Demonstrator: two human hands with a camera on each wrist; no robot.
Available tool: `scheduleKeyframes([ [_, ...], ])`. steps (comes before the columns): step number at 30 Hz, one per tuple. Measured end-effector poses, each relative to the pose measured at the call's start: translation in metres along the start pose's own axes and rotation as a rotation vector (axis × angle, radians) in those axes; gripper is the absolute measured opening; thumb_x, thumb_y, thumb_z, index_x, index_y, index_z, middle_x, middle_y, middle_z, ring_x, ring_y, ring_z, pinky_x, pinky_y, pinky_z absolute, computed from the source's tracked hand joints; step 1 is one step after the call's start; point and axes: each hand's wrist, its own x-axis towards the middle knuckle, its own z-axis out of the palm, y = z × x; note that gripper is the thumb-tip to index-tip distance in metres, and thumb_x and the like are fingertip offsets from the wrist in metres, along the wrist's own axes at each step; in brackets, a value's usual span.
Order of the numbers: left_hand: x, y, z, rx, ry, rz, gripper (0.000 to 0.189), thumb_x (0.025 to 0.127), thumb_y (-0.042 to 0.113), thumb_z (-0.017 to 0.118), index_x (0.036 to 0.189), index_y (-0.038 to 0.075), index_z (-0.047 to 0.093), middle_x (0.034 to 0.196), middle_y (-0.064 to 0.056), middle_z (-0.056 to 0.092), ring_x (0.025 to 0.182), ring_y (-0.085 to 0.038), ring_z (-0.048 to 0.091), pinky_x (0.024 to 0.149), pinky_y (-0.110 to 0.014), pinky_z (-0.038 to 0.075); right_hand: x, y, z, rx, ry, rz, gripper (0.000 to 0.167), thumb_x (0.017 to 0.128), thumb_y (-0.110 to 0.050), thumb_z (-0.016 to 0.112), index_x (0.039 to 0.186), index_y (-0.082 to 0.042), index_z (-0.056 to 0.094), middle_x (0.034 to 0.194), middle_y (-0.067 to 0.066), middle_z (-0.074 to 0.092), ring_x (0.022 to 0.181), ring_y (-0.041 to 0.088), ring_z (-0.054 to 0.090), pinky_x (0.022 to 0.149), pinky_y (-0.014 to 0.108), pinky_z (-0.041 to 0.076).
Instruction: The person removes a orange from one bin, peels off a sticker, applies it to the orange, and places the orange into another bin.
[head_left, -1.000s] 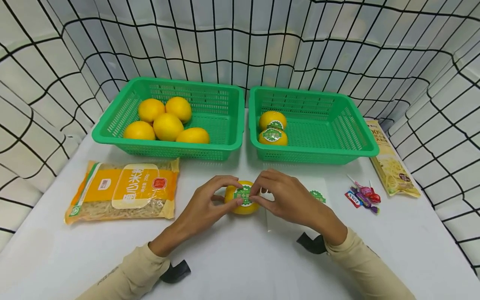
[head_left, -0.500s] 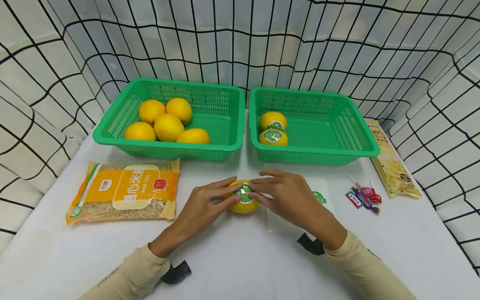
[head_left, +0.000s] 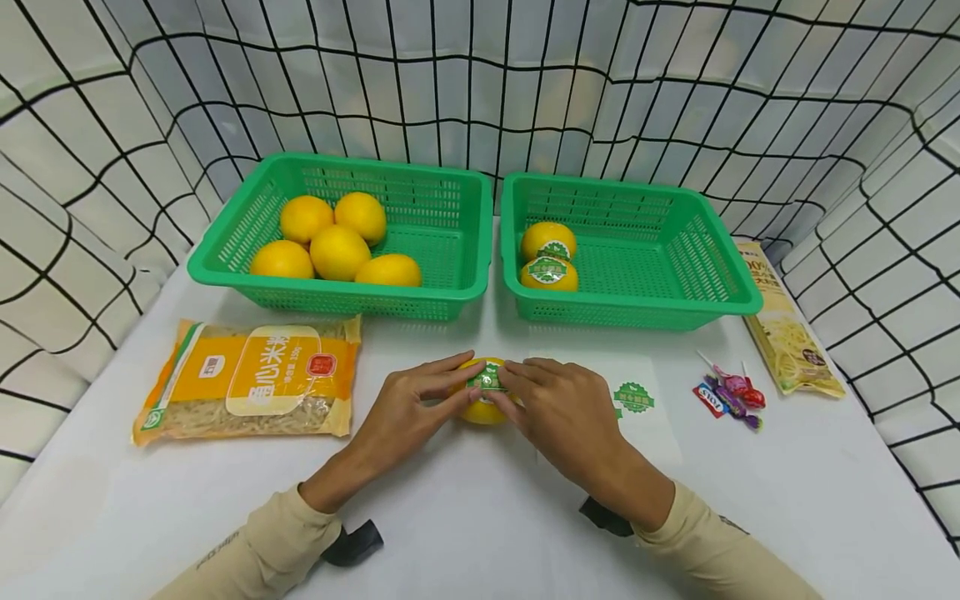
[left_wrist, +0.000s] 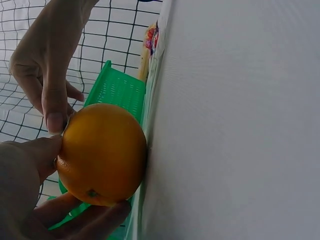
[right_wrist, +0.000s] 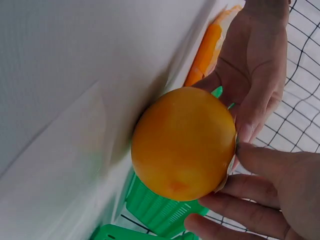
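A person in tan sleeves (head_left: 255, 542) works over a single orange (head_left: 483, 414) at a table (head_left: 465, 517) draped in white, a green-and-white sticker (head_left: 487, 379) on top of the fruit. The left hand (head_left: 411, 404) has the orange in its grip, thumb at the sticker's edge and fingers around the far side. The right hand (head_left: 566, 408) keeps no tight grip; its extended fingers rest on the sticker and the fruit's top from the other side, with the thumb touching nearby.

Partly beneath the right hand lies a pale sheet (head_left: 652, 437) bearing green printed labels (head_left: 633, 397). Behind, two green baskets stand side by side: the left basket (head_left: 337, 302) holds five plain oranges (head_left: 340, 252), clustered toward its left end and front, and the right basket (head_left: 633, 308) holds two labeled oranges (head_left: 549, 237), one behind the other at its left end. An orange-and-clear food packet (head_left: 251, 379) lies to the left of the hands. At right are a small heap of wrapped candies (head_left: 731, 396) and a long yellow packet (head_left: 791, 329), its far end beside the right basket. Black wire mesh (head_left: 468, 92) encloses the table against pale cloth.
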Motion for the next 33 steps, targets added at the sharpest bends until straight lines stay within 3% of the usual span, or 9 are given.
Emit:
scheduleKeyframes([
  [7,0.003,-0.001,0.0,-0.073,-0.011,-0.036,0.039,0.098,0.015,0.078,0.137,0.014,0.073,0.145,-0.013,0.066,0.131,-0.027,0.066,0.098,-0.042,0.061,0.003,0.001,-0.001,0.042,-0.024,0.038,0.035,0.092,-0.042,0.084,0.113,-0.014,0.083,0.107,0.0,0.082,0.093,0.018,0.079,0.069,0.035,0.065],
  [9,0.004,-0.001,0.0,-0.135,-0.018,-0.078,0.041,0.098,0.014,0.079,0.138,0.012,0.072,0.144,-0.011,0.067,0.129,-0.028,0.067,0.094,-0.038,0.063,0.005,0.004,0.002,0.123,-0.091,0.083,0.043,0.09,-0.044,0.086,0.122,-0.015,0.08,0.114,0.0,0.081,0.1,0.019,0.078,0.068,0.037,0.065],
  [14,0.007,-0.001,-0.001,-0.267,-0.042,-0.246,0.045,0.096,0.019,0.081,0.135,0.009,0.062,0.139,-0.008,0.067,0.133,-0.027,0.063,0.102,-0.04,0.06,0.008,0.01,0.015,0.408,-0.307,0.22,0.066,0.087,-0.047,0.089,0.142,-0.02,0.065,0.136,-0.001,0.071,0.113,0.016,0.071,0.075,0.036,0.062],
  [16,0.008,-0.002,-0.001,-0.268,-0.061,-0.297,0.042,0.098,0.023,0.08,0.132,0.009,0.06,0.137,-0.006,0.066,0.132,-0.025,0.062,0.107,-0.044,0.056,0.006,0.011,0.02,0.49,-0.366,0.247,0.069,0.085,-0.046,0.09,0.144,-0.022,0.062,0.136,-0.001,0.068,0.111,0.015,0.069,0.08,0.034,0.06],
  [19,0.013,0.0,-0.001,-0.273,-0.1,-0.345,0.035,0.101,0.029,0.075,0.127,0.01,0.061,0.131,-0.005,0.068,0.125,-0.025,0.064,0.102,-0.048,0.057,0.003,0.017,0.019,0.55,-0.427,0.262,0.066,0.084,-0.043,0.091,0.139,-0.023,0.061,0.131,0.002,0.066,0.108,0.016,0.065,0.083,0.032,0.058],
  [23,0.033,0.004,0.004,-0.283,-0.165,-0.37,0.03,0.107,0.033,0.066,0.125,0.01,0.065,0.122,-0.006,0.07,0.111,-0.026,0.067,0.089,-0.046,0.061,0.0,0.034,0.009,0.555,-0.471,0.295,0.062,0.08,-0.037,0.093,0.131,-0.022,0.06,0.12,0.005,0.064,0.102,0.018,0.06,0.081,0.033,0.056],
  [27,0.063,0.007,0.018,-0.326,-0.215,-0.419,0.038,0.108,0.04,0.061,0.132,0.01,0.065,0.121,-0.007,0.073,0.109,-0.027,0.071,0.09,-0.045,0.061,-0.006,0.052,-0.001,0.532,-0.503,0.315,0.064,0.078,-0.037,0.091,0.13,-0.023,0.056,0.115,0.005,0.061,0.099,0.019,0.059,0.079,0.033,0.056],
  [30,0.083,0.006,0.035,-0.438,-0.198,-0.483,0.048,0.109,0.045,0.059,0.14,0.009,0.062,0.126,-0.008,0.074,0.113,-0.028,0.072,0.096,-0.045,0.06,-0.015,0.063,-0.012,0.523,-0.537,0.324,0.067,0.078,-0.036,0.091,0.133,-0.024,0.054,0.119,0.006,0.061,0.1,0.021,0.059,0.082,0.036,0.056],
  [33,0.097,0.002,0.047,-0.583,-0.134,-0.518,0.051,0.11,0.046,0.055,0.139,0.005,0.061,0.132,-0.011,0.073,0.119,-0.033,0.07,0.101,-0.047,0.059,-0.018,0.076,-0.026,0.515,-0.548,0.323,0.068,0.078,-0.034,0.09,0.136,-0.025,0.055,0.123,0.006,0.06,0.103,0.022,0.058,0.084,0.037,0.055],
])
